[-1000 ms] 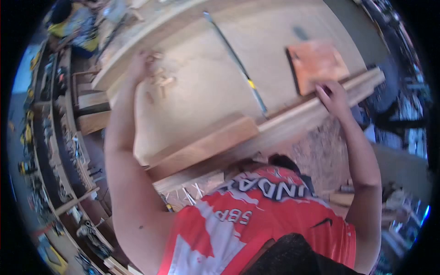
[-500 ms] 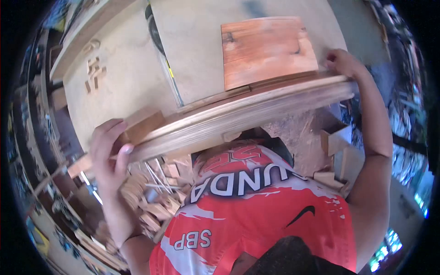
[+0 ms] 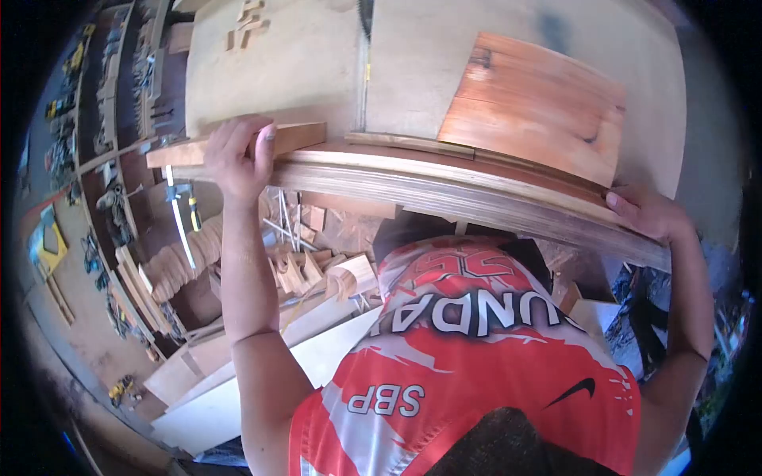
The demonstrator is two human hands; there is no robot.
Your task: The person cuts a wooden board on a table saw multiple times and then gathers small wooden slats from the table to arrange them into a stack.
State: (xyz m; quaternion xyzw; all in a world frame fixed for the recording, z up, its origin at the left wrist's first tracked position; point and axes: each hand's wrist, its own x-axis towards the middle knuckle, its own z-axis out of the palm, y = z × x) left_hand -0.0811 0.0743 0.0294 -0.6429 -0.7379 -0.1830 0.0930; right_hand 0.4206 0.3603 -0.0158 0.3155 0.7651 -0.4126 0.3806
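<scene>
My left hand (image 3: pixel 240 156) is closed over a wooden board (image 3: pixel 302 136) at the front edge of the worktable, thumb raised along its near side. Its fingertips are partly hidden. At the other end, my right hand (image 3: pixel 652 213) grips a long wooden strip (image 3: pixel 429 164) that lies along the same edge, its thumb on top and its other fingers mostly out of sight. A thin, narrow stick (image 3: pixel 410 144) rests against the strip. Just behind lies a flat reddish-brown wooden panel (image 3: pixel 540 103), touched by neither hand.
The pale worktable (image 3: pixel 278 79) has a slot with a dark saw blade (image 3: pixel 366 16) and small wood offcuts (image 3: pixel 245 33) on it. Below are wood scraps (image 3: pixel 305 270) and a yellow-handled tool (image 3: pixel 194 214). Tool shelves (image 3: pixel 111 151) stand at left.
The view has turned, so the table edge now slopes down to the right. My left hand has closed more firmly on the board. My right thumb now lies on the strip's end.
</scene>
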